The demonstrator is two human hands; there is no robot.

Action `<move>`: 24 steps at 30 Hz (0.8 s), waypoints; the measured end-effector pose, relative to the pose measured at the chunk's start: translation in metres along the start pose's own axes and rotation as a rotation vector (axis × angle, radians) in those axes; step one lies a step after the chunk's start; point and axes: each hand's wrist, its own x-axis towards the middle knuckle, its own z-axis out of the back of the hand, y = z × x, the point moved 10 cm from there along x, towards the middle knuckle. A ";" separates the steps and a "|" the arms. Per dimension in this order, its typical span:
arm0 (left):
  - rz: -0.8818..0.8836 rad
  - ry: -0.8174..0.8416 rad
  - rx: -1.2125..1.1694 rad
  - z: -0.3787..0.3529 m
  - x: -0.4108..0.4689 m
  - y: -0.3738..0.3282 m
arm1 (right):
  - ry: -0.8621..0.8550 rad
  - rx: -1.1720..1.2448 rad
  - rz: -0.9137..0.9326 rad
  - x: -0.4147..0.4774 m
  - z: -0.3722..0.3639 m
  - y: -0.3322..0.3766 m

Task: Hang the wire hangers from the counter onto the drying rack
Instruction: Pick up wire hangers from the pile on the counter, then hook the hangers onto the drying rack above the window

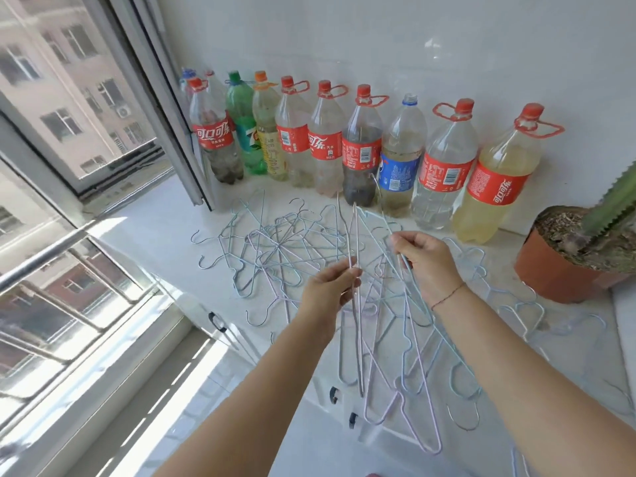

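Wire hangers (275, 249) litter the counter (155, 228) beneath both hands, left hand (330, 287) and right hand (426, 259) each pinching lifted hangers; bottles (361, 146) line the wall.

Red labels on several bottles (442, 168) read 可口可乐 or Coca-Cola, the green bottle (245, 132) shows 7, the blue label (399, 173) Pepsi's logo.

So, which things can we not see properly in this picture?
Head view:
- Drying rack: not identifiable in frame.
- How many hangers the left hand and right hand hold: wires overlap.
- Pile of wire hangers: too tangled to count.
- Cactus: cut off by right edge.
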 end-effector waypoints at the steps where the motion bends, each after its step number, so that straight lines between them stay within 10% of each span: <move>1: -0.016 -0.017 -0.008 0.011 -0.008 -0.008 | 0.030 0.001 0.006 -0.005 -0.013 0.004; 24: -0.429 -0.828 -0.190 0.478 -0.519 -0.064 | 1.061 0.102 -0.059 -0.495 -0.459 0.018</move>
